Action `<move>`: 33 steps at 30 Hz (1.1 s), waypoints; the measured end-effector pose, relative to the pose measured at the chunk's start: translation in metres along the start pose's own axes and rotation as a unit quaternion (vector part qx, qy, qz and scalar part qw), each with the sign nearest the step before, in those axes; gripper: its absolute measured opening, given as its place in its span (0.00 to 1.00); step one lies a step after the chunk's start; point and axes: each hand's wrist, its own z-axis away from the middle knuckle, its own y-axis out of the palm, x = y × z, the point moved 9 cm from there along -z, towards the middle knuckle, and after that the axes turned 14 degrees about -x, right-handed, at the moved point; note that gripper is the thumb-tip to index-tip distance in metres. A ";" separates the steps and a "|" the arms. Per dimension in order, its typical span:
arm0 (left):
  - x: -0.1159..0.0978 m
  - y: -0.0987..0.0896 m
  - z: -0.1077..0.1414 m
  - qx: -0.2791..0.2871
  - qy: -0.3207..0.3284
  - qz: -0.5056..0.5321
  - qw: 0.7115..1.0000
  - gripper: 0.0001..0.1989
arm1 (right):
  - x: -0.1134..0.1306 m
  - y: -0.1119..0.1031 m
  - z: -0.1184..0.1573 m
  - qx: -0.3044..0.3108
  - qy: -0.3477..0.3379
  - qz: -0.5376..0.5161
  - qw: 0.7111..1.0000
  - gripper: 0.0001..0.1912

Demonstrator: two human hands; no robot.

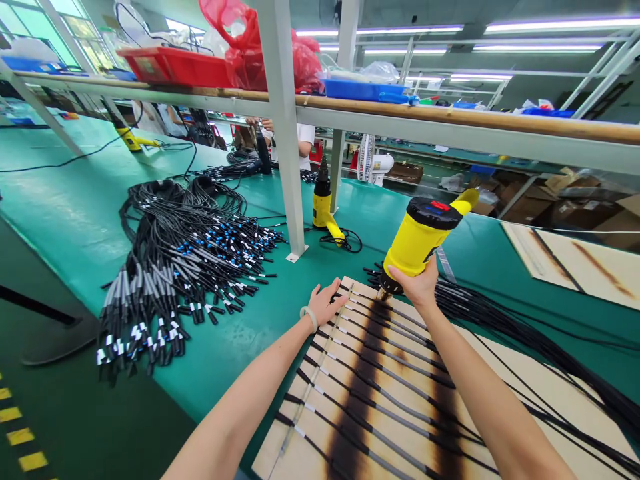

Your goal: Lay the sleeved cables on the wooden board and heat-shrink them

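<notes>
My right hand (pixel 419 283) is closed round a yellow heat gun (pixel 415 240), its nozzle pointing down at the far end of a scorched wooden board (pixel 400 357). Black cables with grey sleeves (pixel 400 377) lie side by side across the board, their ends along its left edge. My left hand (pixel 325 303), with a light band at the wrist, rests at the board's far left corner, fingers apart over the cable ends. Whether its fingertips press on a cable is too small to tell.
A large cable bundle (pixel 170 260) lies on the green table (pixel 235 340) at the left. Beyond the board stand a second heat gun (pixel 323 207) and a white shelf post (pixel 287 133). More black cables (pixel 530 333) run along the right.
</notes>
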 end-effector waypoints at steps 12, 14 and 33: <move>0.000 -0.001 0.000 -0.003 -0.006 0.012 1.000 0.32 | 0.014 -0.009 0.018 0.023 0.025 -0.012 0.999 0.35; -0.002 -0.002 0.000 -0.001 -0.006 0.007 1.000 0.32 | 0.015 -0.012 0.023 0.026 0.025 -0.008 0.999 0.35; 0.011 -0.021 0.014 -0.031 -0.056 0.065 0.996 0.39 | 0.034 -0.062 0.042 -0.006 0.040 -0.002 0.999 0.35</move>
